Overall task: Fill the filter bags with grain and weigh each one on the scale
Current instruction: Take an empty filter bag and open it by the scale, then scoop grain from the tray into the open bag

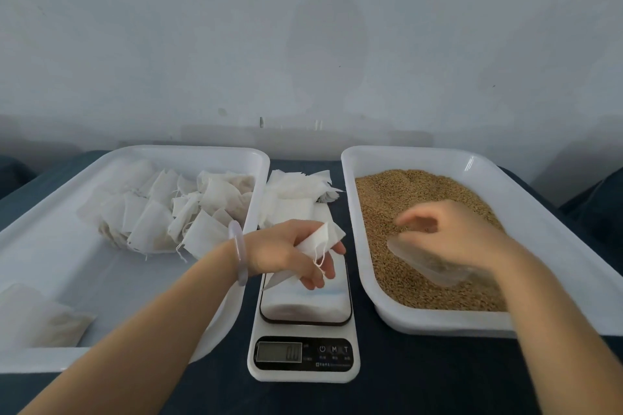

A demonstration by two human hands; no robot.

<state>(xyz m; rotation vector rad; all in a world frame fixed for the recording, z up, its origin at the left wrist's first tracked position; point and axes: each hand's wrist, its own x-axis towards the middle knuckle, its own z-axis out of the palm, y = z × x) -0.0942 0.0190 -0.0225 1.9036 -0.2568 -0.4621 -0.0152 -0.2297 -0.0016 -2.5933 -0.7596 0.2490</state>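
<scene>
The left hand pinches a bag just above the scale. The blurred right hand grips a clear scoop in the grain, toward the tray's near edge.

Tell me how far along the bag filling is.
Done: a pile of bags lies in the left tray, some looking filled. In hand: the left hand holds a bag above the scale while the right hand grips a scoop in the grain. Left: filling and weighing it, then the stack of bags behind the scale.
</scene>
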